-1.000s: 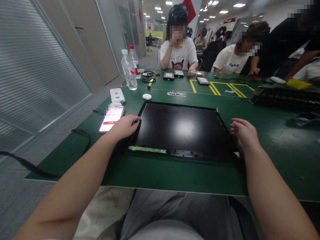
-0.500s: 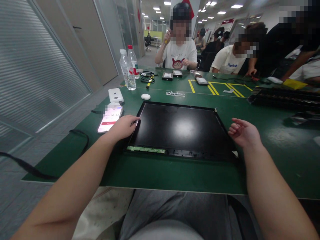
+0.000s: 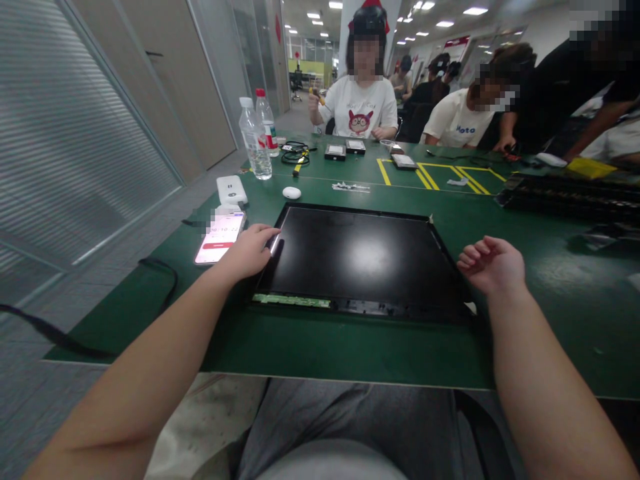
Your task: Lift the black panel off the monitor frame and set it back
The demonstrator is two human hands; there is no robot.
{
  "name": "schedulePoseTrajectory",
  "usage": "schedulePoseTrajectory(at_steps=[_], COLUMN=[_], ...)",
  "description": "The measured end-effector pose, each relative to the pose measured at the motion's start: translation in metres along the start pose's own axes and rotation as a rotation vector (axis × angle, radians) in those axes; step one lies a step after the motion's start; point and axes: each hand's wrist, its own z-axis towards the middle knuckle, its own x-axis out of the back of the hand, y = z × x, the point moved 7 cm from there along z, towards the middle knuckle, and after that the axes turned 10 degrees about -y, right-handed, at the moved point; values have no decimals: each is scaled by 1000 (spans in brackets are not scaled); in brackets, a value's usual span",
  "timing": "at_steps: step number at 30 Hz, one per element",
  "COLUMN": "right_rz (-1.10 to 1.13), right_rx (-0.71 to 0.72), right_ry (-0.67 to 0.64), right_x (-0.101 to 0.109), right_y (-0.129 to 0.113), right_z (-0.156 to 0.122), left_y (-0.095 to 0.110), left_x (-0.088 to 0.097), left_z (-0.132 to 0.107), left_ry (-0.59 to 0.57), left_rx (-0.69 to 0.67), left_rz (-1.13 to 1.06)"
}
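A large black flat screen panel (image 3: pixel 360 260) lies on the green table (image 3: pixel 350 350) in front of me, with a green circuit strip (image 3: pixel 293 301) along its near edge. My left hand (image 3: pixel 247 253) is curled on the panel's left edge, where a thin bright strip of the edge shows under the fingertips. My right hand (image 3: pixel 493 265) hovers just off the panel's right edge. Its fingers are curled in loosely and it holds nothing.
A lit phone (image 3: pixel 220 239) lies just left of my left hand, with a white device (image 3: pixel 231 190), a small white case (image 3: pixel 291 193) and two water bottles (image 3: pixel 255 140) beyond. A long black tray (image 3: pixel 570 197) sits at the right. Other people (image 3: pixel 365 107) sit across the table.
My right hand's fingers have curled in from spread to a loose fist. My left fingers have shifted slightly up on the panel's left edge. The person opposite has lowered a hand.
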Motion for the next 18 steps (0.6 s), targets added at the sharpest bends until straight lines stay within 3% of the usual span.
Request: schedulePoseTrajectory(at_steps=[6, 12, 18], right_rz=[102, 129, 88], right_rx=[-49, -51, -32], right_ry=[37, 39, 76], right_x=[-1, -3, 6], right_y=[2, 1, 4], right_z=[-3, -4, 0], left_y=[-3, -10, -12], left_x=[0, 0, -3], left_z=[-1, 0, 4], left_ry=[1, -20, -108], left_rx=[27, 140, 185], left_rz=[23, 81, 171])
